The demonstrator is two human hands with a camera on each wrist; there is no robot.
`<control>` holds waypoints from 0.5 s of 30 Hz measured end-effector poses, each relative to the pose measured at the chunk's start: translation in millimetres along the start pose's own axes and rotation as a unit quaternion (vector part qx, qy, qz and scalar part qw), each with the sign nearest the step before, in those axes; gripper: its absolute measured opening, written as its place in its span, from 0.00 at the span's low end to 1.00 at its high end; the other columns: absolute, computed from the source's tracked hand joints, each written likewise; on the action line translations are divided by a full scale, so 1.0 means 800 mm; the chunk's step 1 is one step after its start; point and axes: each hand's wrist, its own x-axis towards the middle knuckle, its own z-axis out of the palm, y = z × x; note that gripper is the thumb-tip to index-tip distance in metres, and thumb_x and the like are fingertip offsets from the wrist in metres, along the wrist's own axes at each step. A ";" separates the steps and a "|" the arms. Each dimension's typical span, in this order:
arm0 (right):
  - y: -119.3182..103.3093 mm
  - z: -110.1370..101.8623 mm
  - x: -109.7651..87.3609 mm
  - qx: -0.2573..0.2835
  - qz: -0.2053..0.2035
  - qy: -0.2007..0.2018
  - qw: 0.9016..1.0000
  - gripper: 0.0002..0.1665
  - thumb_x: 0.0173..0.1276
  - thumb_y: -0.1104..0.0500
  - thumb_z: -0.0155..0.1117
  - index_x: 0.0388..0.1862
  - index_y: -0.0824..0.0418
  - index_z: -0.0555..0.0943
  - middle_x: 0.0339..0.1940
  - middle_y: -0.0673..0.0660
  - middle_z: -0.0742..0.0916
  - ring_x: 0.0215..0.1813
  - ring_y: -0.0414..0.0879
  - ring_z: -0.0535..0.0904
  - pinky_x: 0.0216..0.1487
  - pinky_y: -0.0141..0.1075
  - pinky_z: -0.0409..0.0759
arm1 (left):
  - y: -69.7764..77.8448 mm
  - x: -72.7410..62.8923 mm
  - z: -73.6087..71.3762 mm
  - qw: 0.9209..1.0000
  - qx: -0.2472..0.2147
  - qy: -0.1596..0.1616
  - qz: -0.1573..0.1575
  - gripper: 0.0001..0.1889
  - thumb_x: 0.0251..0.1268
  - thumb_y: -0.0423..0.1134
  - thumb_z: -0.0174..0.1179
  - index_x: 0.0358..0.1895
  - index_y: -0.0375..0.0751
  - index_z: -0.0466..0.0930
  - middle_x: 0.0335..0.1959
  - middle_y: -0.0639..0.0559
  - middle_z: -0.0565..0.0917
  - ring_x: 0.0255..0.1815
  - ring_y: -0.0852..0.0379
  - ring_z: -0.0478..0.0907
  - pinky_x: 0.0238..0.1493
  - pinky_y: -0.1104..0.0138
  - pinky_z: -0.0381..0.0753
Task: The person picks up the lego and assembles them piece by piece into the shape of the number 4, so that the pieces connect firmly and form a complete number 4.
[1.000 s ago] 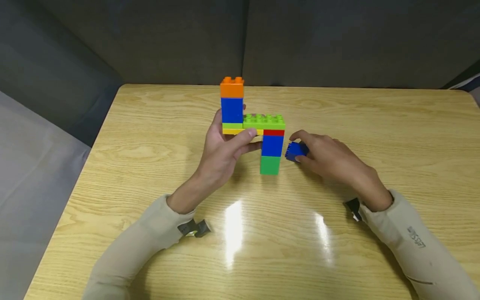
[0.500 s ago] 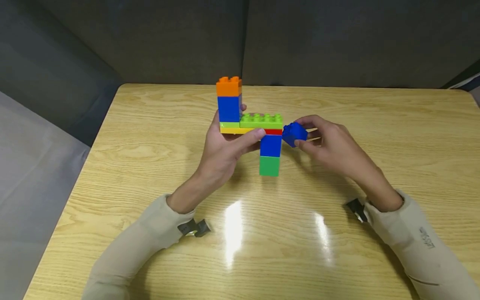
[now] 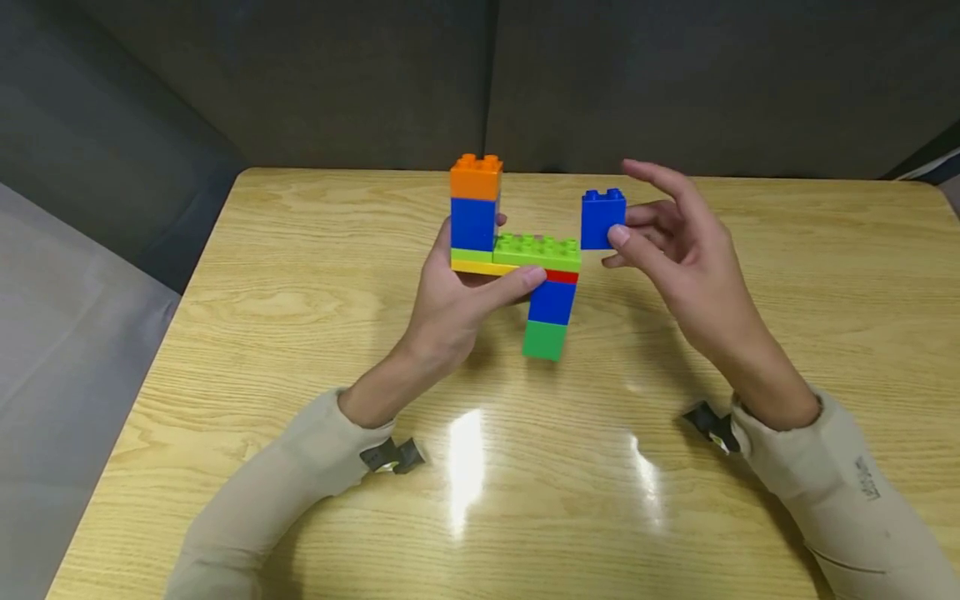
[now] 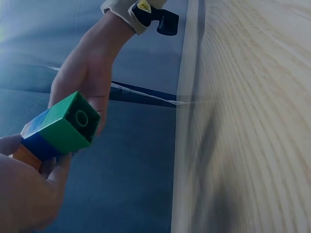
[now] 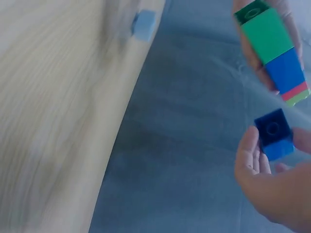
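Note:
My left hand (image 3: 442,308) grips a built piece of toy bricks in the head view, thumb across its yellow (image 3: 480,267) and red layer. An orange brick (image 3: 476,179) tops a blue one on its left; a lime studded brick (image 3: 536,250) lies level beside them. Below the right end hang a blue brick and a green brick (image 3: 545,340), whose hollow underside shows in the left wrist view. My right hand (image 3: 686,267) pinches a loose blue brick (image 3: 602,221), studs up, just right of and above the lime brick; they look apart in the right wrist view.
The wooden table (image 3: 570,517) lies under both hands, its far edge meeting a dark fabric partition (image 3: 300,92). In the right wrist view, a pale blue block-like shape (image 5: 145,25) sits near the table's edge, blurred. Dark devices are strapped at both cuffs.
My right hand has lifted the blue brick from low beside the built piece and turned it studs up. The left hand has shifted slightly right, tilting the built piece a little.

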 end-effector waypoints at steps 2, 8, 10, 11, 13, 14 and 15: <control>-0.003 0.003 0.000 0.035 -0.015 0.004 0.999 0.29 0.77 0.69 0.60 0.75 0.59 0.73 0.51 0.65 0.82 0.46 0.52 0.83 0.48 0.34 0.87 | 0.000 0.000 0.001 1.000 0.006 0.000 0.004 0.34 0.65 0.21 0.64 0.72 0.37 0.61 0.61 0.43 0.70 0.59 0.47 0.78 0.63 0.56 0.81; -0.012 0.010 -0.002 0.093 -0.037 0.031 0.995 0.22 0.76 0.72 0.59 0.66 0.64 0.76 0.58 0.71 0.78 0.48 0.55 0.85 0.50 0.37 0.87 | 0.001 0.000 0.004 1.000 0.017 0.003 0.003 0.34 0.65 0.22 0.65 0.71 0.36 0.62 0.61 0.43 0.71 0.59 0.46 0.78 0.62 0.55 0.82; -0.013 0.011 -0.002 0.096 -0.042 0.028 0.994 0.22 0.75 0.74 0.59 0.65 0.65 0.75 0.59 0.71 0.77 0.48 0.55 0.85 0.50 0.38 0.87 | 0.001 0.001 0.005 1.000 0.024 0.003 0.003 0.34 0.65 0.22 0.66 0.71 0.36 0.62 0.61 0.43 0.71 0.58 0.45 0.78 0.62 0.55 0.82; -0.013 0.011 -0.003 0.096 -0.044 0.026 0.994 0.22 0.74 0.74 0.60 0.64 0.65 0.75 0.59 0.70 0.77 0.47 0.55 0.85 0.51 0.37 0.87 | 0.001 0.001 0.005 1.000 0.026 0.002 0.004 0.34 0.64 0.22 0.66 0.71 0.36 0.62 0.61 0.42 0.71 0.58 0.45 0.78 0.62 0.56 0.82; -0.013 0.013 -0.003 0.079 -0.056 0.019 0.995 0.24 0.73 0.75 0.61 0.66 0.65 0.75 0.58 0.70 0.78 0.47 0.54 0.85 0.52 0.36 0.86 | 0.000 0.001 0.005 1.000 0.028 -0.002 0.008 0.34 0.64 0.22 0.66 0.71 0.35 0.62 0.62 0.42 0.71 0.57 0.45 0.79 0.62 0.55 0.82; -0.013 0.014 -0.004 0.069 -0.064 0.016 0.995 0.26 0.72 0.75 0.62 0.67 0.65 0.75 0.59 0.69 0.79 0.48 0.53 0.85 0.53 0.36 0.86 | 0.000 0.001 0.006 1.000 0.029 -0.004 0.011 0.34 0.64 0.22 0.66 0.71 0.35 0.62 0.62 0.42 0.71 0.57 0.45 0.79 0.62 0.55 0.82; -0.012 0.014 -0.004 0.058 -0.074 0.012 0.996 0.26 0.72 0.75 0.63 0.68 0.66 0.75 0.60 0.69 0.79 0.49 0.53 0.84 0.54 0.35 0.85 | 0.000 0.002 0.006 0.999 0.030 -0.005 0.013 0.34 0.64 0.22 0.66 0.71 0.35 0.62 0.62 0.42 0.71 0.56 0.46 0.79 0.62 0.55 0.82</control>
